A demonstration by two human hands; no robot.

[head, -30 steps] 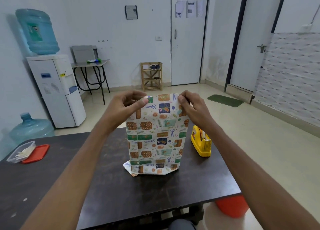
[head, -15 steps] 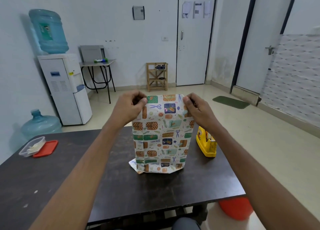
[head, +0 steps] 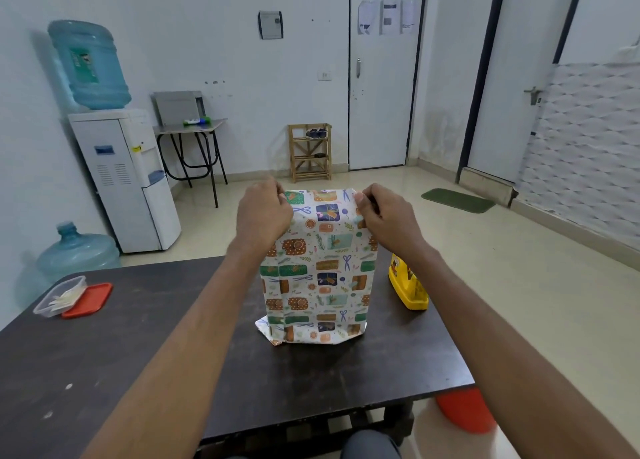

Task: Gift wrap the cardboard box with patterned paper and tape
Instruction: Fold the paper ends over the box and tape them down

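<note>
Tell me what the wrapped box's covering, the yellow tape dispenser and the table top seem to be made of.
Wrapped box: thin printed paper, matte; it creases and crumples at the bottom edge. The plain underside there looks faintly shiny, possibly foil-backed.
Yellow tape dispenser: apparently moulded plastic, smooth, slightly glossy.
Table: dark top, probably laminate or painted wood, dull sheen with scuffs and pale specks.
</note>
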